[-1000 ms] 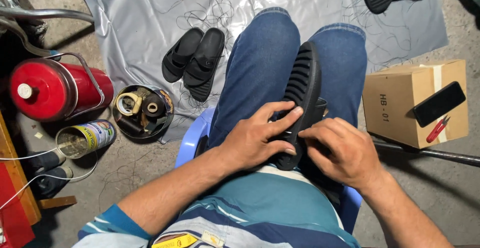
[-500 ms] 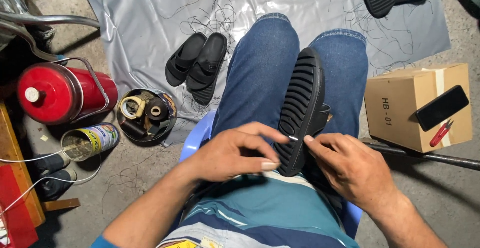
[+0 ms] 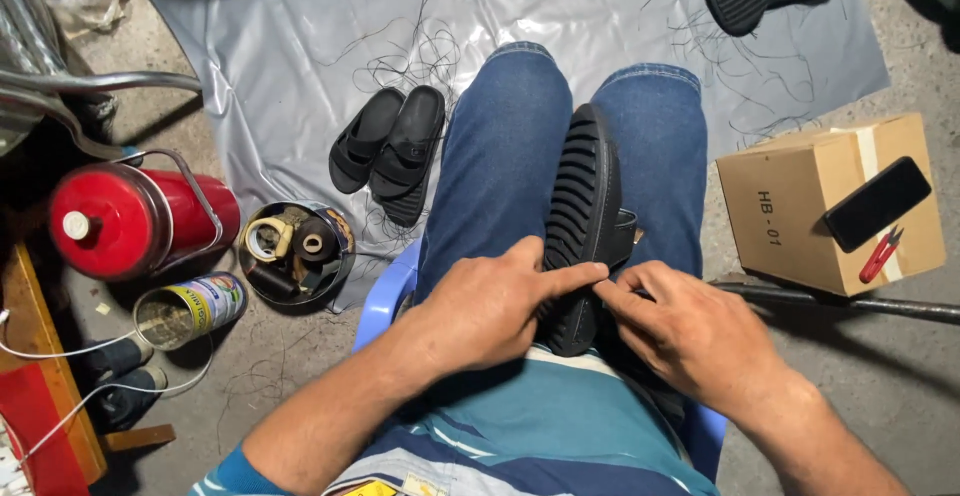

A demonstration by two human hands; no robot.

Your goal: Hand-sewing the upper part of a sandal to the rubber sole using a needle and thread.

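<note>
A black sandal (image 3: 583, 206) stands on its edge between my knees, ribbed sole facing left, on my blue jeans. My left hand (image 3: 490, 306) lies over the sandal's near end, index finger stretched along the sole's edge. My right hand (image 3: 690, 331) pinches the same edge from the right, fingertips meeting the left index finger. Whether a thread or needle sits between the fingers is too small to tell. I sit on a blue plastic chair (image 3: 385, 301).
A pair of black sandals (image 3: 390, 146) lies on the grey plastic sheet (image 3: 300, 56) with loose threads. To the left are a red canister (image 3: 130, 221), a bowl of spools (image 3: 295, 251) and a tin can (image 3: 190, 308). On the right, a cardboard box (image 3: 800, 206) carries a phone (image 3: 878, 203) and red snips (image 3: 880, 254).
The sandal has turned more upright on its edge. Both hands slid along its near end and now pinch the sole's edge together.
</note>
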